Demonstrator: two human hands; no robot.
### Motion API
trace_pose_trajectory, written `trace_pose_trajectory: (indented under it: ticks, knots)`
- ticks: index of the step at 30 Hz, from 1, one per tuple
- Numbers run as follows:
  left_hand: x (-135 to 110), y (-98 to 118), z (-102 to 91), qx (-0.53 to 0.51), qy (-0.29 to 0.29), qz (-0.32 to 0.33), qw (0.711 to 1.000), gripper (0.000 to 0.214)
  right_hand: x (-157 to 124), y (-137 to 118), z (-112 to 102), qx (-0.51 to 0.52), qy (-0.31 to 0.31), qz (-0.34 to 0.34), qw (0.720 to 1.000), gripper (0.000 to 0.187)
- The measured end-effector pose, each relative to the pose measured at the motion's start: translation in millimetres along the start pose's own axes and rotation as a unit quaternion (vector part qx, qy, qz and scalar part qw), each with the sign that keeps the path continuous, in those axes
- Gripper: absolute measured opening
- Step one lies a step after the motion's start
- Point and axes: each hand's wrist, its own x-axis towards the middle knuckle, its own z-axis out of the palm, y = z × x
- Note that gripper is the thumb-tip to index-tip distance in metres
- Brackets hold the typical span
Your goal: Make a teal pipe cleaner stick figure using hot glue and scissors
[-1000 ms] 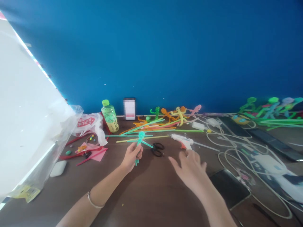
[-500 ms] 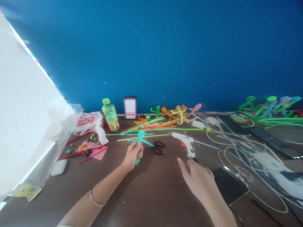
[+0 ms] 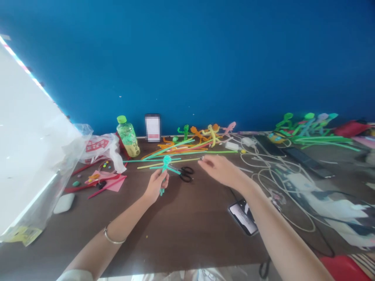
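Observation:
My left hand (image 3: 156,185) is closed around the lower part of a turquoise pipe-cleaner figure (image 3: 166,160), whose round coiled head and two outstretched arms stick up above the fingers. My right hand (image 3: 219,169) lies over the hot glue gun, its fingers bent around it. Most of the gun is hidden by the hand; a light tip (image 3: 201,158) shows past the fingertips. Between both hands lie black-handled scissors (image 3: 186,174), just right of the figure, one turquoise arm crossing toward them.
Loose pipe cleaners (image 3: 175,150) and finished figures (image 3: 212,133) lie along the blue wall. A green-capped bottle (image 3: 129,136) and a plastic bag (image 3: 102,148) stand left. White cables (image 3: 281,195) and a phone (image 3: 243,216) lie right.
My right hand has moved forward and left from the near table onto the glue gun. The left hand keeps hold of the turquoise figure. The view has turned slightly right.

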Motion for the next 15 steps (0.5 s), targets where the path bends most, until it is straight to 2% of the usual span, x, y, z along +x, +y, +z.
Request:
trace_pose_trajectory:
  ticks: [3,11,13,15]
  knots:
    - [-1.1,0.4,0.9,0.002,0.003,0.002,1.0,0.031,-2.8,-1.2,6.4,-0.011,-0.022,0.002,1.0,0.036]
    - [-1.4,-0.2,1.1,0.013,-0.003,0.003,1.0,0.034,-0.2,-1.5,12.8,-0.001,-0.006,-0.023,1.0,0.03]
    - [-1.4,-0.9,0.9,0.015,0.001,0.001,1.0,0.035,2.8,-4.1,18.8,0.032,0.017,-0.024,0.999,0.023]
    - [-1.2,-1.7,1.1,0.016,0.011,0.002,1.0,0.036,7.6,-8.8,32.2,0.08,0.067,-0.026,0.994,0.017]
